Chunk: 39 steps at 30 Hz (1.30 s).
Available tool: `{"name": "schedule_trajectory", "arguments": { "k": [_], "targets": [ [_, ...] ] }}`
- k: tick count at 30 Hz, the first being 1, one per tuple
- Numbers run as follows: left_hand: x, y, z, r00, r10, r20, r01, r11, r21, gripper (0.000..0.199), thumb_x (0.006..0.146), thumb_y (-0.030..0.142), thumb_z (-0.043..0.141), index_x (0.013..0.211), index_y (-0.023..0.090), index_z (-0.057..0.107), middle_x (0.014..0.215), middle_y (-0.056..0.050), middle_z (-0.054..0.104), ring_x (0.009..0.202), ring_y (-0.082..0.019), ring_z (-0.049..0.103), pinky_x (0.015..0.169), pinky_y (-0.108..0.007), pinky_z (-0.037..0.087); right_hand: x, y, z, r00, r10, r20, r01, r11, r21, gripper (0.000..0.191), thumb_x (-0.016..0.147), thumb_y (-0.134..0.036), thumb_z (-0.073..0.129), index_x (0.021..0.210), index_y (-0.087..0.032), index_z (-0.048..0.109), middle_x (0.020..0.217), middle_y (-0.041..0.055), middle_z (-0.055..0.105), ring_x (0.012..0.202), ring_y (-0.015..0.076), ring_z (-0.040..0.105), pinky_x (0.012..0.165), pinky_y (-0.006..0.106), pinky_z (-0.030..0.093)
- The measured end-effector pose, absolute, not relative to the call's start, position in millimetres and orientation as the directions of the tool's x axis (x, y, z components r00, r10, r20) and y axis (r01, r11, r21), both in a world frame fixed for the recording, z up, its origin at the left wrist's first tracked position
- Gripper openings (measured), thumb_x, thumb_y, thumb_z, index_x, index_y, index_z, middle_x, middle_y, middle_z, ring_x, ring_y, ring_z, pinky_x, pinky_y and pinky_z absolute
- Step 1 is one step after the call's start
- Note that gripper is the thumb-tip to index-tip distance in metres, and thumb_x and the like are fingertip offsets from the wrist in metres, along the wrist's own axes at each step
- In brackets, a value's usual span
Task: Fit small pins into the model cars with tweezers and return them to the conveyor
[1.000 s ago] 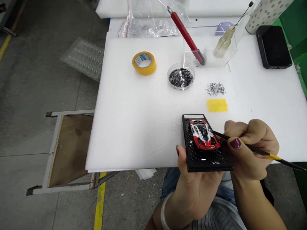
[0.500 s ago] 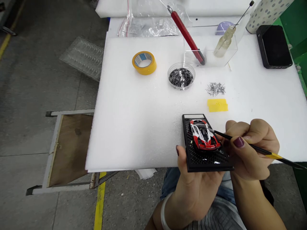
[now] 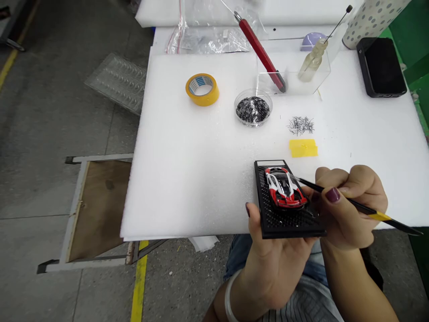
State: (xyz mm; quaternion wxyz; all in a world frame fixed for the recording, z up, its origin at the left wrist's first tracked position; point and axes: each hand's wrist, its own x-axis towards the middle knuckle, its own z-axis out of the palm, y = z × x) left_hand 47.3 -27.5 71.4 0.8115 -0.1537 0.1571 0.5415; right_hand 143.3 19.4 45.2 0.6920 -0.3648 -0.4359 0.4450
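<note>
A small red and white model car [image 3: 284,188] sits on a black textured display base [image 3: 288,226], near the front edge of the work surface. My left hand [image 3: 271,268] holds the base from below, its thumb against the left side. Pinched in the fingers of my right hand [image 3: 351,205] is a thin black brush-like tool [image 3: 360,206] with a yellow band. Its fine tip is at the car's right side, by the roof; whether it touches cannot be made out. Behind the base lie a yellow tape piece [image 3: 303,148] and a pile of fine black slivers [image 3: 301,125].
Farther back are a yellow tape roll [image 3: 211,97], a round dish [image 3: 254,110] of black slivers, a red pen [image 3: 258,47] leaning on a clear box [image 3: 291,85], a small bottle [image 3: 311,62] and a black device [image 3: 382,67]. A stool [image 3: 97,210] stands at left.
The tool's tip has shifted slightly right, from over the car's roof to its right side. The base is tilted a little differently in my left hand.
</note>
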Motion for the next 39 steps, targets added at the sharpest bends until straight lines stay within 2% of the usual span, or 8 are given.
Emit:
{"name": "schedule_trajectory", "arguments": {
  "k": [6, 11, 17, 20, 24, 29, 34, 39],
  "targets": [
    [46.5, -24.7, 76.4, 0.385, 0.763, -0.520, -0.917, 0.382, -0.118, 0.060, 0.071, 0.061, 0.087, 0.105, 0.013, 0.079, 0.087, 0.000, 0.074, 0.076, -0.010, 0.067, 0.072, -0.019, 0.057, 147.2, 23.2, 39.5, 0.378, 0.899, 0.222, -0.411, 0.377, -0.830, 0.017, 0.077, -0.010, 0.073, 0.075, -0.021, 0.061, 0.055, -0.0041, 0.051, 0.045, 0.0098, 0.038, 0.030, 0.016, 0.025],
    [46.0, -24.6, 78.7, 0.383, 0.771, -0.509, -0.919, 0.373, -0.127, 0.066, 0.089, 0.071, 0.061, 0.109, 0.010, 0.077, 0.086, -0.002, 0.072, 0.075, -0.010, 0.068, 0.069, -0.019, 0.056, 148.3, 21.2, 35.7, 0.397, 0.892, 0.214, -0.427, 0.387, -0.817, 0.017, 0.077, -0.012, 0.074, 0.074, -0.021, 0.060, 0.054, -0.0038, 0.050, 0.047, 0.0104, 0.037, 0.031, 0.015, 0.027],
    [45.1, -24.1, 74.2, 0.423, 0.777, -0.466, -0.899, 0.426, -0.105, 0.062, 0.070, 0.058, 0.090, 0.108, 0.011, 0.077, 0.090, -0.002, 0.076, 0.080, -0.011, 0.071, 0.074, -0.019, 0.058, 150.0, 19.7, 38.2, 0.317, 0.928, 0.195, -0.435, 0.325, -0.840, 0.023, 0.081, -0.021, 0.079, 0.072, -0.022, 0.058, 0.054, -0.0046, 0.048, 0.046, 0.0100, 0.037, 0.034, 0.016, 0.031],
    [48.0, -29.2, 65.3, 0.388, 0.828, -0.406, -0.898, 0.438, 0.036, 0.055, 0.072, 0.060, 0.088, 0.106, 0.017, 0.079, 0.102, -0.003, 0.080, 0.095, -0.015, 0.075, 0.088, -0.022, 0.060, 154.1, 19.9, 39.7, 0.299, 0.942, 0.150, -0.484, 0.286, -0.827, 0.023, 0.081, -0.027, 0.083, 0.073, -0.022, 0.062, 0.055, -0.0044, 0.050, 0.047, 0.0096, 0.039, 0.037, 0.016, 0.037],
    [54.3, -39.6, 50.7, 0.067, 0.966, -0.249, -0.859, 0.183, 0.479, 0.046, 0.076, 0.046, 0.089, 0.117, 0.030, 0.076, 0.118, -0.002, 0.077, 0.116, -0.020, 0.071, 0.109, -0.033, 0.053, 160.2, 20.7, 39.7, 0.331, 0.937, 0.111, -0.492, 0.271, -0.827, 0.018, 0.087, -0.041, 0.081, 0.084, -0.026, 0.073, 0.057, -0.0044, 0.055, 0.047, 0.0098, 0.042, 0.039, 0.016, 0.039],
    [54.2, -46.8, 42.2, -0.086, 0.991, -0.101, -0.701, 0.012, 0.713, 0.062, 0.074, 0.024, 0.092, 0.129, 0.037, 0.067, 0.132, 0.000, 0.068, 0.128, -0.021, 0.064, 0.114, -0.037, 0.051, 165.2, 11.4, 44.0, 0.272, 0.945, 0.184, -0.313, 0.268, -0.911, 0.020, 0.098, -0.044, 0.070, 0.095, -0.026, 0.079, 0.078, 0.0014, 0.073, 0.070, 0.0139, 0.067, 0.063, 0.024, 0.056],
    [51.1, -50.6, 42.8, -0.079, 0.997, 0.023, -0.580, -0.065, 0.812, 0.064, 0.078, 0.025, 0.090, 0.133, 0.041, 0.060, 0.137, 0.002, 0.063, 0.134, -0.020, 0.059, 0.120, -0.036, 0.046, 171.2, -1.3, 48.3, 0.124, 0.967, 0.222, -0.205, 0.244, -0.948, 0.019, 0.103, -0.034, 0.063, 0.103, -0.027, 0.080, 0.099, 0.0018, 0.080, 0.090, 0.0157, 0.074, 0.081, 0.027, 0.059],
    [53.3, -57.7, 45.6, -0.068, 0.995, -0.068, -0.572, 0.017, 0.820, 0.066, 0.073, 0.031, 0.093, 0.130, 0.038, 0.061, 0.138, -0.001, 0.063, 0.139, -0.027, 0.055, 0.124, -0.051, 0.041, 175.0, -11.8, 61.8, 0.094, 0.860, 0.502, 0.018, 0.503, -0.864, 0.030, 0.108, -0.036, 0.051, 0.112, -0.028, 0.079, 0.109, 0.0040, 0.079, 0.107, 0.0237, 0.073, 0.091, 0.039, 0.059]
  ]
}}
